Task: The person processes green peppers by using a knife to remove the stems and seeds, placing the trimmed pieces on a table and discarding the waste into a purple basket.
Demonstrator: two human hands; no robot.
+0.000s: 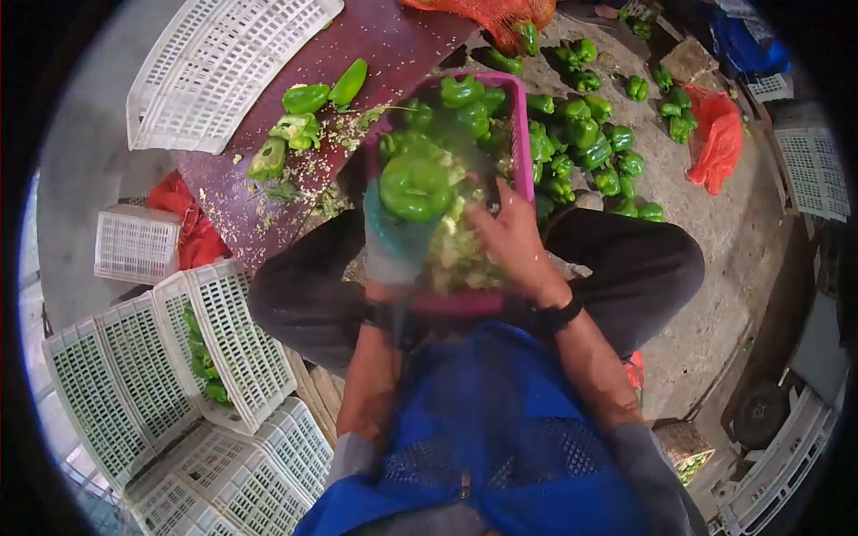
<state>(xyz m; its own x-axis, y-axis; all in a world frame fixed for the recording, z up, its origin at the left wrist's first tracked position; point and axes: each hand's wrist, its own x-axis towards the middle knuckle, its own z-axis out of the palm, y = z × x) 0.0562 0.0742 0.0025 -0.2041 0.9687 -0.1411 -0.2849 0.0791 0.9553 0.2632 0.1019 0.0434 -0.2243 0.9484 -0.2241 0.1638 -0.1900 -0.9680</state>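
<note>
A large green bell pepper (416, 188) rests in my left hand (393, 246), which wears a pale glove with a teal palm and is closed around it. Close to its right side, my right hand (511, 234) is bare, with fingers curled; a small dark thing shows near the fingertips, too blurred to name. Both hands are over a pink crate (523, 134) between my knees. Whole green peppers (465, 100) fill its far end, and pale green scraps (460, 255) lie in its near part.
Several green peppers (590, 134) are heaped on the floor right of the crate. Cut peppers (290, 131) and scattered seeds lie on a dark red board (393, 36). White plastic crates (116, 375) stand at left. An orange net bag (500, 16) lies ahead, a red one (715, 138) at right.
</note>
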